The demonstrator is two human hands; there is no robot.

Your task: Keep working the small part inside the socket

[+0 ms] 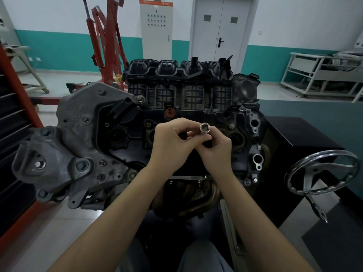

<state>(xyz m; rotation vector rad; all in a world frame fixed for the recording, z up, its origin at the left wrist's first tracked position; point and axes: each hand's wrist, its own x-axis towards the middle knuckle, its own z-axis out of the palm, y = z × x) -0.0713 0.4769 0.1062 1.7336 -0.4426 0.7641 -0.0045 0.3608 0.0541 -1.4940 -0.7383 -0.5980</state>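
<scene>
While the left hand (pixel 172 140) curls beside it at mid-frame, its grip apparently closed on a dark piece mostly hidden between the hands, the right hand (pixel 216 148) pinches a chrome socket (pixel 205 127) above the engine (pixel 176 122). Small, rigid and likely slick, the socket should be held round its barrel.

Both forearms extended forward, left hand (pixel 172 140) and right hand (pixel 215 148) together, fingers curled, fingertips pinching.
</scene>
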